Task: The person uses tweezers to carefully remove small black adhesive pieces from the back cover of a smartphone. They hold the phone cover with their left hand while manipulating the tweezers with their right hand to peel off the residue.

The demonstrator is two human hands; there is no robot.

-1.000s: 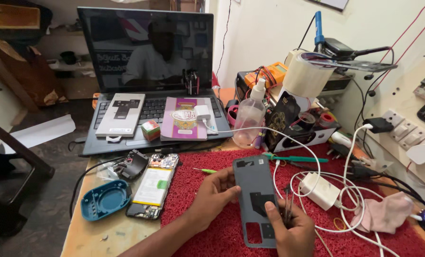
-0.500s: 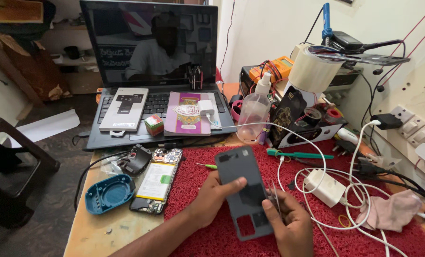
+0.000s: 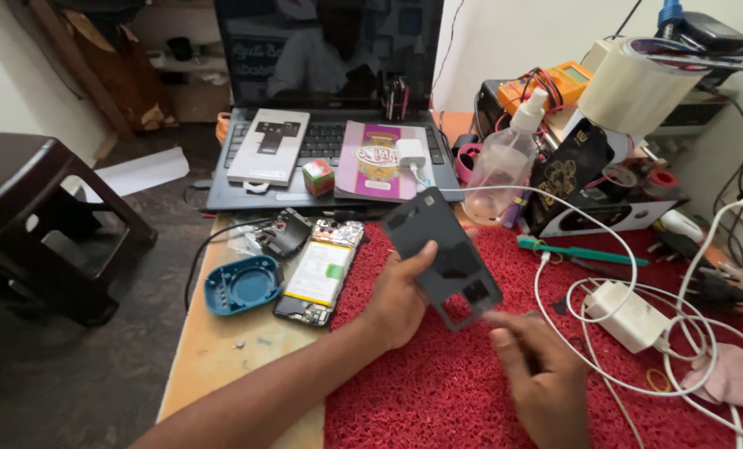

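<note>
the left hand gripped the dark phone back cover tilted above the red mat — the right hand curled loosely just beside its near corner, holding nothing i could see.

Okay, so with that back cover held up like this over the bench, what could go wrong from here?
The left hand grips the dark back cover by one edge only, above the red mat; it could slip or flex. The opened phone lies bare beside the forearm at the mat's edge and might get nudged. White charger cables loop close to the right hand and could snag.
</note>
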